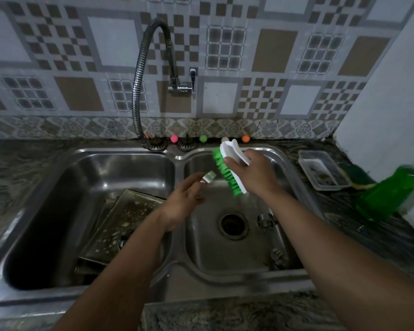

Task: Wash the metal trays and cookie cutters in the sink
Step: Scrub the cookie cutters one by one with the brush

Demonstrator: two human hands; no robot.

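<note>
My left hand (183, 203) pinches a small metal cookie cutter (207, 178) above the right basin of the steel double sink (179, 156). My right hand (253, 174) grips a white scrub brush (227, 169) with green bristles, held just right of the cutter, bristles facing it. Soapy metal trays (120, 220) lie stacked and tilted in the left basin, partly hidden by my left forearm. Two more cookie cutters (265, 220) (279, 258) lie on the floor of the right basin near the drain (233, 224).
A flexible hose faucet (141, 75) arches over the left basin from a wall tap (182, 87). On the dark counter to the right stand a green dish-soap bottle (390, 192) and a clear plastic tub (323, 170). Small coloured balls (203, 138) line the back ledge.
</note>
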